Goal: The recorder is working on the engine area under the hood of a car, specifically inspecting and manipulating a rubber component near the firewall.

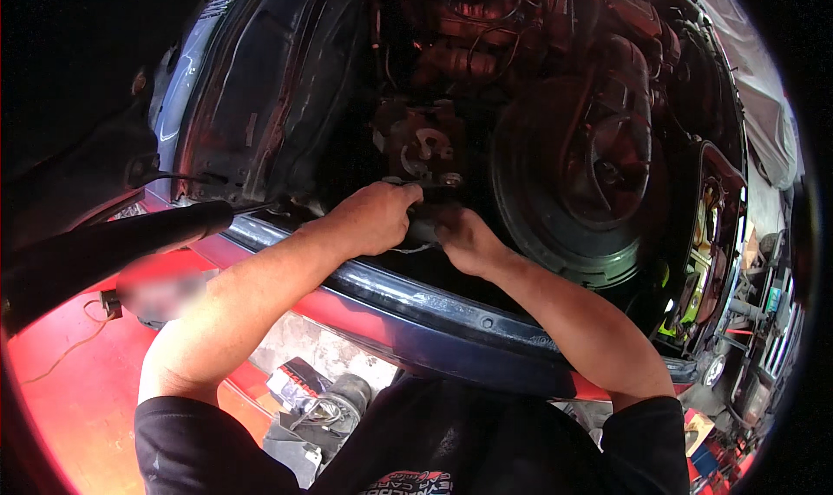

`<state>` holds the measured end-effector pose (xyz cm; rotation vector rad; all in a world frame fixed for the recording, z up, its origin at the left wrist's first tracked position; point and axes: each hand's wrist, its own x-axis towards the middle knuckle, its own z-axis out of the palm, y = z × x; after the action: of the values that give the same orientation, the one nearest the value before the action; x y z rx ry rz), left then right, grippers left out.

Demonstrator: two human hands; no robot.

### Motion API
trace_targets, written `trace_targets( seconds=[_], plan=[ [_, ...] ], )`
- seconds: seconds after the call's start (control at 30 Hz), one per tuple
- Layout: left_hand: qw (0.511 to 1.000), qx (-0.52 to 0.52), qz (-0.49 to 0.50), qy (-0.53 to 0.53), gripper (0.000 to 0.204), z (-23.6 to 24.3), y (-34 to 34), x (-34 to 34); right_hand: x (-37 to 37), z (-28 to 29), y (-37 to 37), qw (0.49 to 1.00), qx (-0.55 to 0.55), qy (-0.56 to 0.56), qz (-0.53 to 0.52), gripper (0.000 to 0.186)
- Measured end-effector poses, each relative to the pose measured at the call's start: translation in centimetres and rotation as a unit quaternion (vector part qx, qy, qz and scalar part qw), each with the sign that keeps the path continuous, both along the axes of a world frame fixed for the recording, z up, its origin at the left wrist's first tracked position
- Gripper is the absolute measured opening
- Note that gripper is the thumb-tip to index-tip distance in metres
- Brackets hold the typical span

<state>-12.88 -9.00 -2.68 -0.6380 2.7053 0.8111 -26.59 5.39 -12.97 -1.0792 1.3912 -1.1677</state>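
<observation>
My left hand (382, 213) is curled closed over the front edge of a dark engine bay; what its fingers grip is hidden. My right hand (468, 239) is closed just right of it, its fingertips in shadow at a dim grey part (425, 230) between both hands, too dark to make out. Above the hands is a dark metal bracket (429, 148) with a curved, lighter piece. A large round black housing (560, 243) with a wide intake tube is beside my right hand. Both forearms reach over the car's front body edge (364, 282).
A black bar or strut (113, 252) crosses at the left over a red surface (69, 365). Engine hoses and parts (468, 35) fill the back. Boxes and a cylindrical item (347, 395) lie below the bumper. A draped cover (755, 131) and assorted gear (764, 339) stand at the right.
</observation>
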Motion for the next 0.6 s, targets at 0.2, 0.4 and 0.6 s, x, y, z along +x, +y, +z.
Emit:
trace_targets(
  seconds=[0.2, 0.4, 0.6],
  plan=[
    [0.998, 0.031, 0.011, -0.054, 0.031, -0.1, -0.3, 0.1, 0.0, 1.5, -0.9, 0.982, -0.059, 0.174, 0.048, 0.024],
    [0.994, 0.029, 0.040, -0.102, 0.031, 0.6, -0.4, 0.8, -0.2, 0.0, -1.7, 0.951, -0.124, 0.263, 0.102, 0.018],
    [0.991, -0.065, -0.025, -0.113, 0.029, 2.7, 0.6, 0.0, 0.0, -0.1, -1.9, 0.958, -0.142, 0.230, 0.096, 0.016]
  ],
)
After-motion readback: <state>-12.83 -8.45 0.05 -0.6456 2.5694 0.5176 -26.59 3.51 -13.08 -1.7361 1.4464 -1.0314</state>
